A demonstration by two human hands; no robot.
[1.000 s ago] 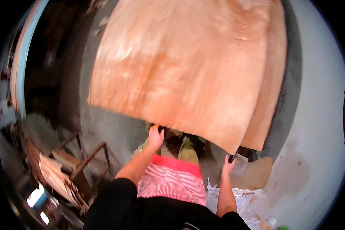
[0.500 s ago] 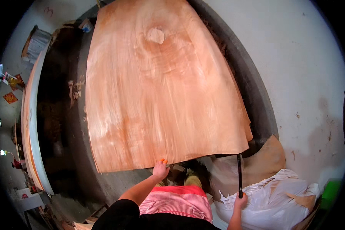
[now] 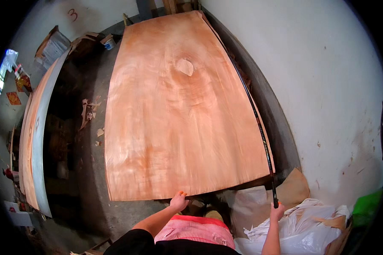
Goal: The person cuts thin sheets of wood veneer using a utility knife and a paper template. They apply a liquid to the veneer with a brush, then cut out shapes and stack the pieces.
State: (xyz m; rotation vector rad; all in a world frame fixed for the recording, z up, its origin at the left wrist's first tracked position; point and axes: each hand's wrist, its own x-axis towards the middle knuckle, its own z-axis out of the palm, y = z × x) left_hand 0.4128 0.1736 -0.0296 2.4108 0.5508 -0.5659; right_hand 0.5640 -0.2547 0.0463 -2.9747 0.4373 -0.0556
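Observation:
A large reddish-tan wood veneer sheet (image 3: pixel 174 140), with a pale oval patch near its far part, lies on top of a low stack. My left hand (image 3: pixel 179 201) is closed on its near edge, around the middle, with orange covers on the fingertips. In my right hand (image 3: pixel 277 211) is the grip of a long, thin black pole (image 3: pixel 259 123). The pole runs away from me over the sheet's right margin, up toward the far right corner. Whatever my left fingers touch below the edge is hidden.
A white wall (image 3: pixel 323 97) rises close on the right. Beside my right arm lies crumpled white plastic sheeting (image 3: pixel 302 229), with a green item (image 3: pixel 367 208) next to it. Another stack of sheets (image 3: pixel 32 144) stands at the left. Veneer scraps (image 3: pixel 88 112) litter the floor between.
The pole, earlier showing only its near part below the sheet's corner, now lies along the top of the right margin. My right hand has risen slightly; the left still holds the edge.

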